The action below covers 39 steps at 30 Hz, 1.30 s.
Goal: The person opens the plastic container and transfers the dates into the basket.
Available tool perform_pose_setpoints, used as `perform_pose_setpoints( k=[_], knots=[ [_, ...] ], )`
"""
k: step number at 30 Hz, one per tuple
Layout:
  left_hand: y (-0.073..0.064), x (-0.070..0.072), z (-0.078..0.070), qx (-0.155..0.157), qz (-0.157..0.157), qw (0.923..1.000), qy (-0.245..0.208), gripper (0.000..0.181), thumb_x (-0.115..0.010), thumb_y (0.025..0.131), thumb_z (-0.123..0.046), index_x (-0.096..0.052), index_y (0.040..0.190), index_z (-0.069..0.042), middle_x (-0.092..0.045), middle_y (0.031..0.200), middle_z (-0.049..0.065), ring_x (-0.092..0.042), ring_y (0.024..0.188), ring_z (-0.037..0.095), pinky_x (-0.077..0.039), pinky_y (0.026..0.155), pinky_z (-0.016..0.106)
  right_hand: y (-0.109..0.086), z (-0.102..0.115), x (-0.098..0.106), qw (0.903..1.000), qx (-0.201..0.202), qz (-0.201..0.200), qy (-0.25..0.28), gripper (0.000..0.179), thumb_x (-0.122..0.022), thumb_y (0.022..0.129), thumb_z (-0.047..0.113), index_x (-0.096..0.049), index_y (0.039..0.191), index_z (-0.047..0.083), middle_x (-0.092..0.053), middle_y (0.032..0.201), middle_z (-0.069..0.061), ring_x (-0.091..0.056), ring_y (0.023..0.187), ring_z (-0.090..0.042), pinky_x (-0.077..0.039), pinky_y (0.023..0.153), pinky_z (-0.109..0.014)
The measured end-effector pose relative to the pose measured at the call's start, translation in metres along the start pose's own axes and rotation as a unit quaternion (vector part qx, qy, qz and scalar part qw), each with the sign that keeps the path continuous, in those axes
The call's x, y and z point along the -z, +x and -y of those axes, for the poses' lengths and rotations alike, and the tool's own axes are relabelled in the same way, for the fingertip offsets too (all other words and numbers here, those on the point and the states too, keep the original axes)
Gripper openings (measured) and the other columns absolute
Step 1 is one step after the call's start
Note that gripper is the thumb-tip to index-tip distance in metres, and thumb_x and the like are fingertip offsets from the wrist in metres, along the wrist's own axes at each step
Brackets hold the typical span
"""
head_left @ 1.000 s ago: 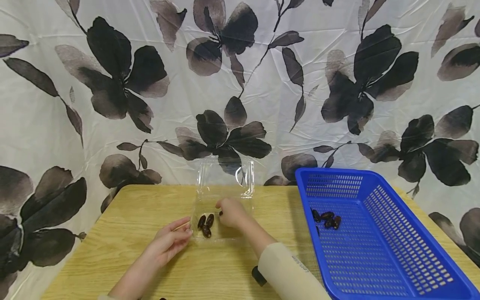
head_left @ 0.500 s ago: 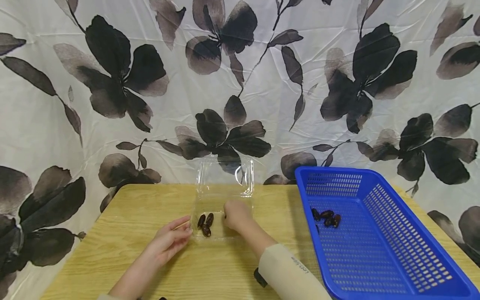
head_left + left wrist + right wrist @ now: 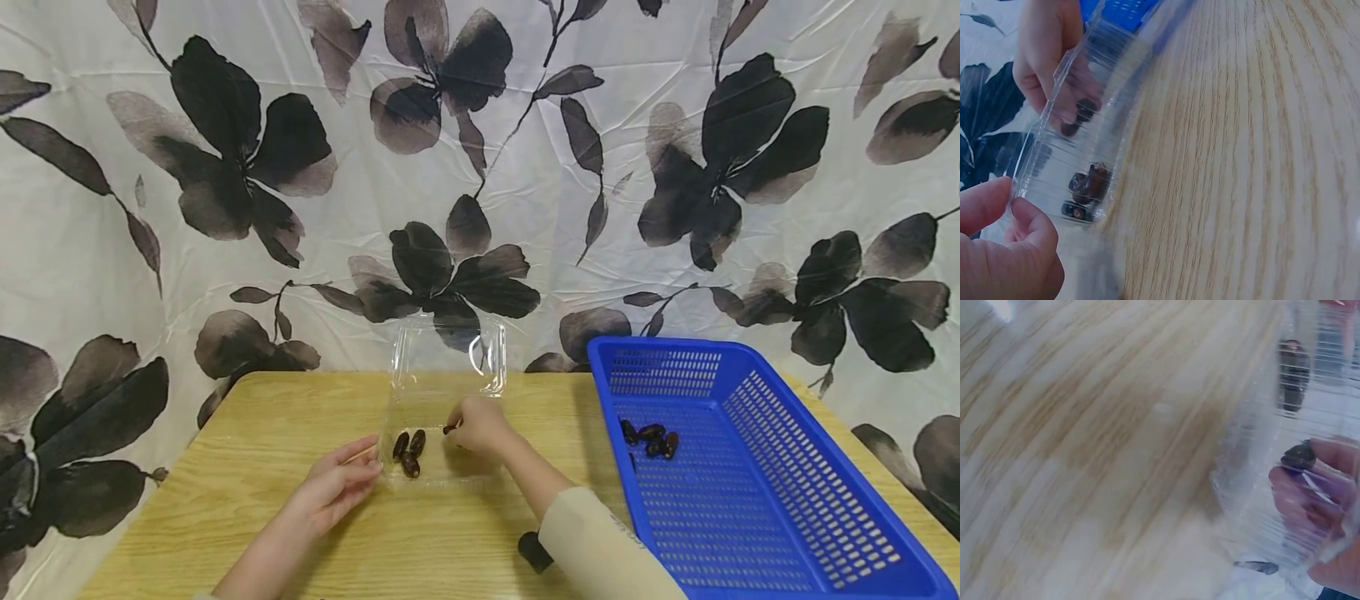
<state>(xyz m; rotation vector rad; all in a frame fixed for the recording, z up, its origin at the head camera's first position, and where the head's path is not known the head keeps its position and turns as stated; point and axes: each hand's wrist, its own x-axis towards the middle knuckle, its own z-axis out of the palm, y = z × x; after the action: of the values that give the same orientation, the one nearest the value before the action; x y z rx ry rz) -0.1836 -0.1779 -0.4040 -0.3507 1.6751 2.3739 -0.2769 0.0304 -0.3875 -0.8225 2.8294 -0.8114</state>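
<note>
A clear plastic clamshell container (image 3: 450, 375) stands with its lid raised in the head view. My left hand (image 3: 341, 483) pinches its near left rim between thumb and finger, as the left wrist view shows. Three dark brown dates (image 3: 410, 465) lie in the container's left side. My right hand (image 3: 480, 429) reaches inside, right of them, its fingers curled, pinching a date (image 3: 450, 429). In the left wrist view, dark date shapes (image 3: 1087, 107) show at the right hand's fingertips through the plastic wall.
A blue perforated plastic basket (image 3: 641, 517) stands at the right of the wooden table (image 3: 247, 467). Several dates (image 3: 652, 433) lie at its left side. A black object (image 3: 535, 552) sits beside the right sleeve. A floral cloth (image 3: 570, 192) hangs behind the table.
My right hand has shifted a little to the right inside the container, and the date at its fingertips shows again. My left hand stays at the rim.
</note>
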Motion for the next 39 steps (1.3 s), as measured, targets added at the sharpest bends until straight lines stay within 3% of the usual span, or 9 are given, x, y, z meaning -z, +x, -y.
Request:
perform_pose_setpoints(
  k=[4,7,9,11,15,24,30,35,39],
  knots=[
    [0.001,-0.001,0.001,-0.001,0.001,1.0,0.001,0.067,-0.054,0.084,0.013,-0.021,0.143,0.007,-0.05,0.099,0.002,-0.055,0.077,0.009,-0.049,0.073,0.018,-0.003,-0.001,0.009,0.9993,0.003,0.008,0.037,0.011,-0.073,0.075,0.007,-0.074,0.085,0.002,-0.07,0.085,-0.005,-0.062,0.076,-0.016,-0.048,0.073,-0.027],
    [0.001,-0.001,0.002,-0.002,0.0,1.0,-0.001,0.065,-0.051,0.085,0.015,-0.022,0.142,0.008,-0.05,0.098,0.003,-0.055,0.077,0.009,-0.049,0.072,0.018,-0.005,-0.003,0.014,0.993,-0.012,0.018,0.116,0.012,-0.07,0.077,0.004,-0.072,0.088,-0.002,-0.07,0.084,-0.009,-0.063,0.071,-0.016,-0.051,0.069,-0.025],
    [0.001,-0.001,0.003,-0.002,0.003,1.0,-0.004,0.065,-0.05,0.085,0.015,-0.021,0.143,0.008,-0.049,0.098,0.003,-0.055,0.077,0.009,-0.049,0.072,0.018,-0.006,-0.003,0.015,0.9792,-0.042,0.027,0.197,0.013,-0.068,0.079,0.001,-0.07,0.09,-0.006,-0.068,0.084,-0.012,-0.062,0.066,-0.016,-0.054,0.067,-0.028],
    [0.001,-0.001,0.002,-0.001,0.0,0.9999,-0.01,0.064,-0.051,0.085,0.016,-0.023,0.142,0.008,-0.049,0.097,0.004,-0.055,0.077,0.009,-0.049,0.071,0.017,-0.005,-0.002,0.018,0.957,-0.073,0.037,0.278,0.014,-0.066,0.081,-0.001,-0.067,0.093,-0.009,-0.067,0.081,-0.013,-0.059,0.059,-0.014,-0.055,0.064,-0.031],
    [0.002,-0.001,0.001,0.003,-0.002,0.9999,-0.015,0.064,-0.053,0.084,0.015,-0.026,0.141,0.007,-0.049,0.097,0.004,-0.055,0.077,0.009,-0.049,0.071,0.017,-0.004,0.0,0.024,0.9219,-0.109,0.054,0.368,0.02,-0.063,0.083,-0.001,-0.064,0.1,-0.012,-0.067,0.082,-0.014,-0.057,0.057,-0.011,-0.056,0.065,-0.032],
    [0.002,-0.001,0.001,0.002,-0.001,0.9999,-0.016,0.063,-0.054,0.085,0.014,-0.027,0.141,0.007,-0.049,0.097,0.004,-0.056,0.077,0.01,-0.049,0.072,0.017,-0.009,0.005,0.049,0.8853,-0.132,0.098,0.435,0.026,-0.055,0.089,-0.002,-0.057,0.112,-0.014,-0.066,0.091,-0.018,-0.061,0.066,-0.015,-0.055,0.076,-0.036],
    [0.001,0.0,0.002,0.006,-0.005,0.9996,-0.027,0.057,-0.054,0.085,0.014,-0.036,0.138,0.004,-0.05,0.096,0.003,-0.057,0.077,0.011,-0.049,0.072,0.018,-0.011,0.006,0.064,0.8699,-0.149,0.096,0.46,0.028,-0.054,0.09,-0.001,-0.054,0.116,-0.013,-0.063,0.09,-0.015,-0.062,0.069,-0.016,-0.054,0.078,-0.035],
    [0.002,0.0,0.002,0.005,-0.003,0.9996,-0.028,0.058,-0.053,0.085,0.014,-0.034,0.139,0.004,-0.051,0.094,0.002,-0.056,0.077,0.011,-0.049,0.073,0.018,-0.015,0.008,0.082,0.8717,-0.156,0.103,0.453,0.032,-0.053,0.092,0.003,-0.053,0.121,-0.011,-0.063,0.1,-0.02,-0.063,0.073,-0.017,-0.053,0.08,-0.037],
    [0.002,-0.001,0.003,0.005,-0.011,0.9997,-0.022,0.057,-0.054,0.084,0.014,-0.038,0.137,0.003,-0.051,0.094,0.002,-0.057,0.077,0.011,-0.049,0.073,0.018,-0.02,0.008,0.098,0.8738,-0.144,0.108,0.452,0.031,-0.052,0.093,0.005,-0.052,0.121,-0.01,-0.063,0.099,-0.016,-0.064,0.076,-0.017,-0.054,0.08,-0.036]
  ],
)
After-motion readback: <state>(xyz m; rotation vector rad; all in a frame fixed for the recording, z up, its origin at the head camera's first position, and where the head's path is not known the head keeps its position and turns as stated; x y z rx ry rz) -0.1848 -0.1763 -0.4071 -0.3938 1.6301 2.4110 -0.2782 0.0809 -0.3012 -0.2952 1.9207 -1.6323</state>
